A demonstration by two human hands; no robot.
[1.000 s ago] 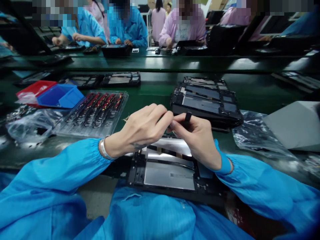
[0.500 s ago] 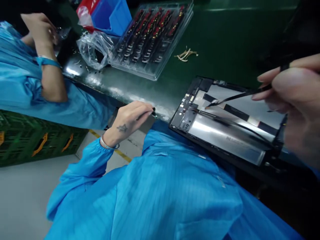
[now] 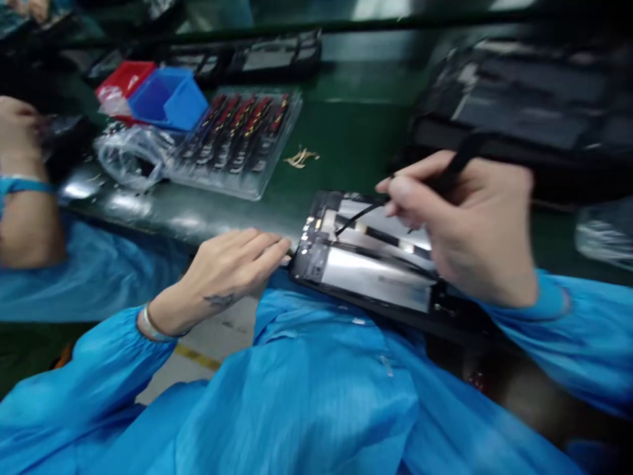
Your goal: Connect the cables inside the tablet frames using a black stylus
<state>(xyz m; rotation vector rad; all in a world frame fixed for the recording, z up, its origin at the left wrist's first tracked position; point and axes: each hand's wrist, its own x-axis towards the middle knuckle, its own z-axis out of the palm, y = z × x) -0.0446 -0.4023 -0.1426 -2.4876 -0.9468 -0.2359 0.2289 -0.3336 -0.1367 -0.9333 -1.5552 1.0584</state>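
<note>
An opened tablet back (image 3: 376, 270) with a silver battery panel lies at the near edge of the green bench (image 3: 356, 132), partly over my lap. My right hand (image 3: 465, 224) pinches a thin black flex strip (image 3: 359, 214) whose free end hangs over the tablet's upper left part. My left hand (image 3: 232, 264) rests at the bench edge, fingertips touching the tablet's left corner; whether it holds anything small is unclear. The frame is blurred by motion.
A clear tray of red and black parts (image 3: 242, 142) sits at the left, with a blue bin (image 3: 168, 99), a red bin (image 3: 121, 82) and a crumpled plastic bag (image 3: 126, 158). A stack of tablet frames (image 3: 524, 112) stands behind my right hand. Another person's forearm (image 3: 24, 198) is at far left.
The view swung from the bench edge back toward the tablet. My right hand with the black strip came down over the tablet; my left hand moved right to the tablet's corner.
</note>
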